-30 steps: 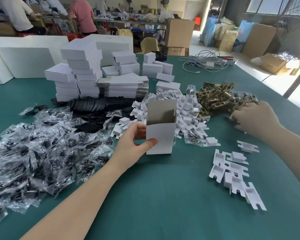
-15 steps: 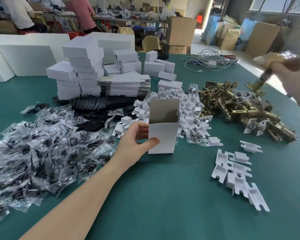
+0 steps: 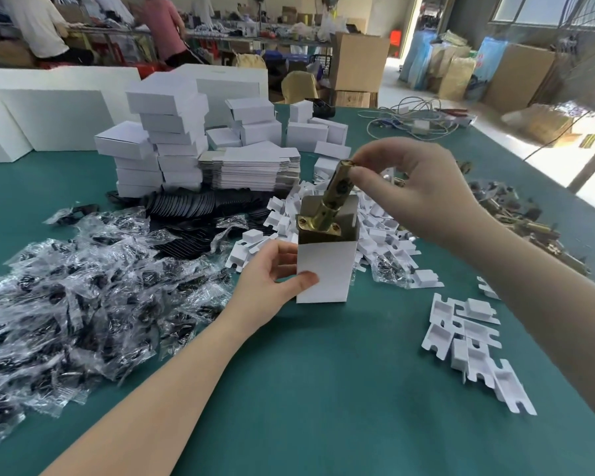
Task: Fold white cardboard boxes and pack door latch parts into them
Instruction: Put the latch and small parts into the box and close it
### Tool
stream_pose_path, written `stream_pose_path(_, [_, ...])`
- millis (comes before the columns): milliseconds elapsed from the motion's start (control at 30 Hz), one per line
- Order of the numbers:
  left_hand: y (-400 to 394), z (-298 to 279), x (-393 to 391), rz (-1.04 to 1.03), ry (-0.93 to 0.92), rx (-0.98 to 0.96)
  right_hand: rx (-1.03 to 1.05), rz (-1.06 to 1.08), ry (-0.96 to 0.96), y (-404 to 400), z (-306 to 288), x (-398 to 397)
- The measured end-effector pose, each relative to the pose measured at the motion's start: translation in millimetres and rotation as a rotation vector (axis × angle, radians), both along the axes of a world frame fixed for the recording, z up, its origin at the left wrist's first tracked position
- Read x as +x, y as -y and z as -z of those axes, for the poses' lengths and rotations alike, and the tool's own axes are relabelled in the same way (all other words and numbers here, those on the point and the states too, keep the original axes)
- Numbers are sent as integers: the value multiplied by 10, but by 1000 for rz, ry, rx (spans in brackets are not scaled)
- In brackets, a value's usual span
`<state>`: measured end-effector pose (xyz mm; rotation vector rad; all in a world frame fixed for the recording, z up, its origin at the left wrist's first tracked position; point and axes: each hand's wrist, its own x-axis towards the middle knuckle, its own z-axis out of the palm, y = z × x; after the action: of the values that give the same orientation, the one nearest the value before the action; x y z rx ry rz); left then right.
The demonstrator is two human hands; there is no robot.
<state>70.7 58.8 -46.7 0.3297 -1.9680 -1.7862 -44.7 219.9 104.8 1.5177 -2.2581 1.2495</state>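
Note:
An open white cardboard box [image 3: 325,273] stands upright on the green table, its top flap raised behind. My left hand [image 3: 270,281] grips its left side, thumb across the front. My right hand [image 3: 413,187] pinches the top end of a brass door latch [image 3: 330,204], which hangs tilted with its faceplate end just inside the box mouth. More brass latches [image 3: 516,214] lie in a heap at the right, partly hidden by my right arm.
Clear bags of dark parts [image 3: 69,297] cover the left. Folded white inserts lie in a pile [image 3: 385,231] behind the box and in a group [image 3: 468,345] at the right. Stacked white boxes [image 3: 165,146], flat blanks [image 3: 251,170] and cables [image 3: 413,121] lie farther back.
My right hand lifted a brass latch from the heap at the right, swung it left and brought it down into the box mouth. The left hand kept holding the box.

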Motion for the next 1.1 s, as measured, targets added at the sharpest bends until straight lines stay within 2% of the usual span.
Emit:
stream_pose_path(100, [-10,-12,-3,3,0,9,38,18,-32,-35,-43,-77])
stream_pose_path(300, [-11,-15,-12,10,-7,20,349,-48,-269,46,160,-87])
stream_pose_path(333, [-9,-16,-12,8,-10,17,338,-41,-261,43,222,-98])
stream_pose_path(400, [-8,-15,-11,11,-11,17,170,32,-129,-3,309,-162])
stream_pose_path(433, [-7,-11,-9,13,-13,18,90,117,-91,-46,352,-239])
stream_pose_path(467, [-6,-8,-7,16,-12,17,94,223,-68,-100,398,-333])
stream_pose_path(500, [-6,-6,-7,16,-9,17,215,310,-49,-162,448,-431])
stream_pose_path(600, [-8,7,-9,9,-8,21,915,334,-41,-366,654,-632])
stream_pose_path(633, [-6,11,-6,7,-7,17,1028,316,-43,-428,731,-656])
stream_pose_path(667, [-3,11,-4,3,-6,10,1044,308,-47,-478,790,-672])
stream_pose_path(900, [-1,18,-15,-6,6,3,929,324,-147,-646,759,-751])
stream_pose_path(933, [-1,19,-16,-4,5,4,808,330,-177,-625,673,-719])
stream_pose_path(1000, [7,23,-14,2,6,5,353,265,-120,-524,455,-532])
stream_pose_path(1067, [15,25,-13,3,9,7,-81,33,157,-396,221,-245])
stream_pose_path(1100, [13,26,-14,4,9,8,-169,-75,261,-334,154,-128])
